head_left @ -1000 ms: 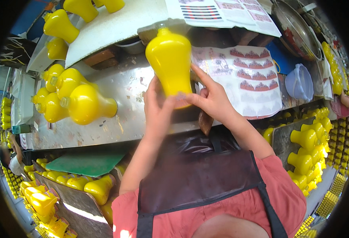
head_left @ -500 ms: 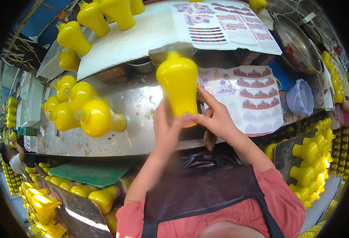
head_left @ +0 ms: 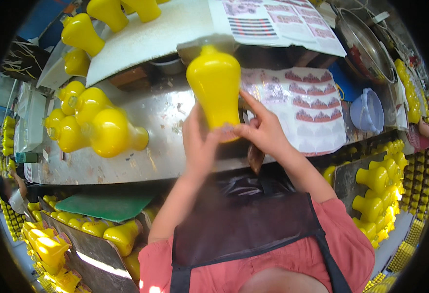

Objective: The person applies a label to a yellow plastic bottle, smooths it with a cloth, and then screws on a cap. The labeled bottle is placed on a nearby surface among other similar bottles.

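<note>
A glossy yellow bottle, broad at the shoulder and narrow toward the base, is held between my two hands above the metal worktop. My left hand is closed along its left side near the base, slightly blurred. On the other side, my right hand grips it, thumb pressed at the base and index finger stretched up along the side. Beneath the thumbs a small pinkish patterned decal lies against the bottle's lower end. The bottle's neck points away from me, close to a grey block-like piece.
Several yellow bottles lie on the worktop at left; more stand on a white board. Right of my hands lies a sheet of red-pink decals, near a pale blue bucket. Racked bottles flank me, and a co-worker is far left.
The surroundings have shifted up and slightly left in the picture. Both hands keep the same hold on the bottle, thumbs still at the decal.
</note>
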The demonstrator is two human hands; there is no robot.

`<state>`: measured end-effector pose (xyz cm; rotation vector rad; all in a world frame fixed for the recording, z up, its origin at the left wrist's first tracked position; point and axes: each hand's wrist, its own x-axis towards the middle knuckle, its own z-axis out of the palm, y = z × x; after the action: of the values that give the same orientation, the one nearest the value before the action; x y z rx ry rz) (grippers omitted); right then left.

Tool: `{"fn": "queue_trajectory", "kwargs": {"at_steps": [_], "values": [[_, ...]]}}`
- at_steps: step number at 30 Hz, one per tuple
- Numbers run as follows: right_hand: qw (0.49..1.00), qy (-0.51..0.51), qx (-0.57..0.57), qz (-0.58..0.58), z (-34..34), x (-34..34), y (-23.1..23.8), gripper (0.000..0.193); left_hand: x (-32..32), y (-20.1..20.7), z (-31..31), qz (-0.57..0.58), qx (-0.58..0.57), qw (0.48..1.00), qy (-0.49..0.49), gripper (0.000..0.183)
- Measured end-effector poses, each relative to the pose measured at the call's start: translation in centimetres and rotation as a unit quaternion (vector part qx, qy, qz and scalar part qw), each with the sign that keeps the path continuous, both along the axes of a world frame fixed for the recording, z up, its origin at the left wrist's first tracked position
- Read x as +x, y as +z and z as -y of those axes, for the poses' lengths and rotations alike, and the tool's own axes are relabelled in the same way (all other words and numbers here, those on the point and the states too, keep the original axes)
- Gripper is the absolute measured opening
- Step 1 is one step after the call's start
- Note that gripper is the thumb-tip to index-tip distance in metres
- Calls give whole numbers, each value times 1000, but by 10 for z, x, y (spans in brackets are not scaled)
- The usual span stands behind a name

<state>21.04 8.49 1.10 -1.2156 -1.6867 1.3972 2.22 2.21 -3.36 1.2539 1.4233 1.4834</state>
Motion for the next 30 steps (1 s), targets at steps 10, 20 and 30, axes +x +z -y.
{"fn": "queue_trajectory", "kwargs": {"at_steps": [10, 20, 30], "values": [[909, -95, -262, -309, -30, 29, 18, 21, -2, 20, 3, -42, -38, 997, -52, 95], [919, 22, 384, 91, -12, 0, 47, 31, -3, 17, 4, -57, -48, 996, -43, 97], [917, -71, 374, 122, -3, 7, 46, 22, -9, 15, 6, -40, -67, 995, -61, 90]]}}
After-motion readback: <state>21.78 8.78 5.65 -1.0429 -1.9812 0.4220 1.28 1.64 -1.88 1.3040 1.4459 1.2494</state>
